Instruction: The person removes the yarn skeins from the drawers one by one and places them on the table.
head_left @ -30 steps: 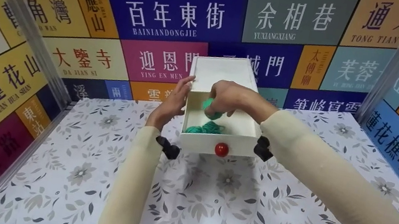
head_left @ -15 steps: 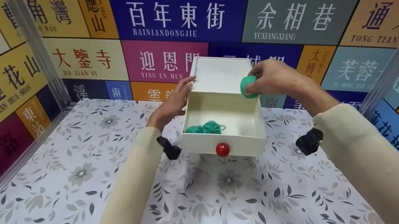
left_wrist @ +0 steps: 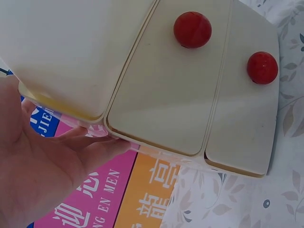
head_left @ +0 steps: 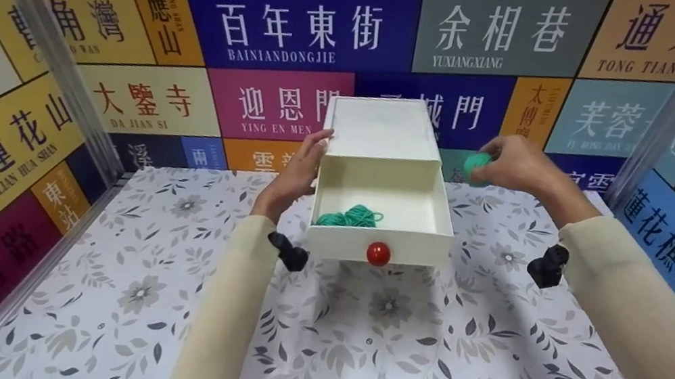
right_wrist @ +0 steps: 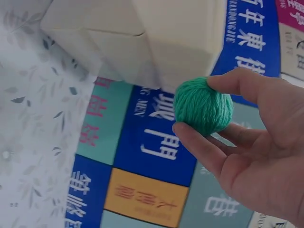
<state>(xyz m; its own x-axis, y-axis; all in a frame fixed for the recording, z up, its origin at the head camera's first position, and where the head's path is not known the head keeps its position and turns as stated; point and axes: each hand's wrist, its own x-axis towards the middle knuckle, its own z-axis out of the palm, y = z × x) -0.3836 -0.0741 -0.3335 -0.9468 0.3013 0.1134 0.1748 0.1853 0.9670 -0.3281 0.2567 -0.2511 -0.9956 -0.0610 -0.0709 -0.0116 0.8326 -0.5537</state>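
A white drawer cabinet stands on the table with its top drawer pulled out. A loose bundle of green yarn lies in the drawer's front left part. My left hand rests against the cabinet's left side; the left wrist view shows its fingers extended along that side. To the right of the cabinet, my right hand holds a round green ball of yarn in the air. Thumb and fingertips pinch the ball in the right wrist view.
A red round knob sticks out from the open drawer's front. Below it are closed drawers with red knobs. A floral cloth covers the table, and a wall of coloured Chinese signs stands behind.
My right hand has lifted the ball of yarn out of the drawer and carried it rightward, past the cabinet's right side. My left hand stays on the cabinet.
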